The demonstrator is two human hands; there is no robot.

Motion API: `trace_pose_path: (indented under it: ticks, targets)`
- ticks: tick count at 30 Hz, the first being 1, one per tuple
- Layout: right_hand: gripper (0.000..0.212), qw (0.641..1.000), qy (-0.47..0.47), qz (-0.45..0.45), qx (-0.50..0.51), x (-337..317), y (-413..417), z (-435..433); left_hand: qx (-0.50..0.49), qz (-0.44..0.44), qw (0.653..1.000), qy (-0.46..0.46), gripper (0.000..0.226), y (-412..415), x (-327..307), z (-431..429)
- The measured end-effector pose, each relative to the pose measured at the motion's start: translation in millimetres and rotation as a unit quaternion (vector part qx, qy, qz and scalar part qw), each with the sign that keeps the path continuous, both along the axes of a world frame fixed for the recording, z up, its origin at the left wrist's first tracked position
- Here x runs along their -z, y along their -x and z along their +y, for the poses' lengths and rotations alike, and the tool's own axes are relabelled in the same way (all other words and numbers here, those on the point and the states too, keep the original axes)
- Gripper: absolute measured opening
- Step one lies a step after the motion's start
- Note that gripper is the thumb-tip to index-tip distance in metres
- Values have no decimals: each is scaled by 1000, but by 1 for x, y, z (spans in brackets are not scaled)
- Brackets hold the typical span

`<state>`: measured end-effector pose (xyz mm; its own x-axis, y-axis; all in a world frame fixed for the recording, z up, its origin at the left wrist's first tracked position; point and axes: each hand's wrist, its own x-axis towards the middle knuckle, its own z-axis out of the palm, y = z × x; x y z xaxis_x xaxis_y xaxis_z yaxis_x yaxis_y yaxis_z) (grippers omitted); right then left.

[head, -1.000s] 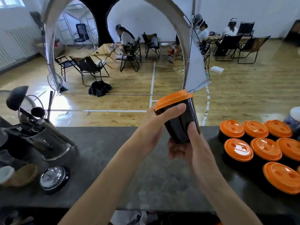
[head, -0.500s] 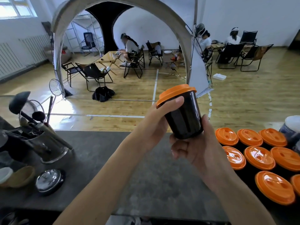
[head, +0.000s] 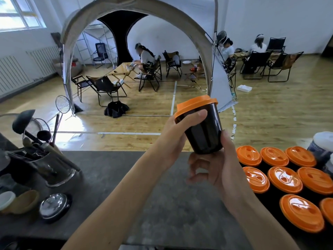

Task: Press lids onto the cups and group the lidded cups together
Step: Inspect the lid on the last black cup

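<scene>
Bright daylight from window (head: 18,17) upper left; glare on floor (head: 72,123); sheen on lids (head: 285,179); fisheye warp at edges.

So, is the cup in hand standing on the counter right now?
No: the black cup is held off the counter, left hand at its orange lid, right hand at its base.

black cup (head: 203,130): far side was hidden, base covered by right hand (head: 221,168) | left hand (head: 173,141): fingers sat unseen behind cup | nearest lidded cup (head: 327,210): cut by right edge | white-topped tub (head: 322,143): cut off, label unreadable | white dish (head: 5,200): cut by left edge
</scene>
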<state>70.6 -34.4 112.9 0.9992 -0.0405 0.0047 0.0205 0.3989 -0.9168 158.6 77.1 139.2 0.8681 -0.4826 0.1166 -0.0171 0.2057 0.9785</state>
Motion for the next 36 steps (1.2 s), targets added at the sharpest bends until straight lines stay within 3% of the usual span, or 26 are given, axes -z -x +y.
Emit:
trace_pose_path:
  ticks: [5,11,13,18,20,24,26,30,32,36]
  targets:
    - [57,961,220,-106,128,9,3,2,-36,-26,999,-28,52,1,-3,2]
    - [68,992,105,-41,65,-4,0,7,17,-1,999,31,55,0,-5,12]
    - [73,990,124,-38,56,-8,0,9,-17,-7,999,28,57,1,-5,14]
    - [54,961,230,-85,126,-9,2,21,-89,-22,995,-29,66,3,-9,16]
    - [55,973,190,-73,110,-11,1,22,-57,-23,998,-15,60,2,-12,21]
    - [79,997,79,2,8,-22,1,22,-9,0,999,46,54,0,-16,30]
    - [78,996,92,-8,6,-23,2,24,-41,-8,998,38,57,1,-14,30]
    - [69,975,192,-65,94,-17,2,32,-70,-28,997,-12,53,4,-17,29]
    - [67,982,156,-65,83,-17,3,34,-46,-24,999,-3,58,4,-20,32]
    - [76,999,36,-8,-30,-25,4,33,14,-10,999,41,57,6,-22,38]
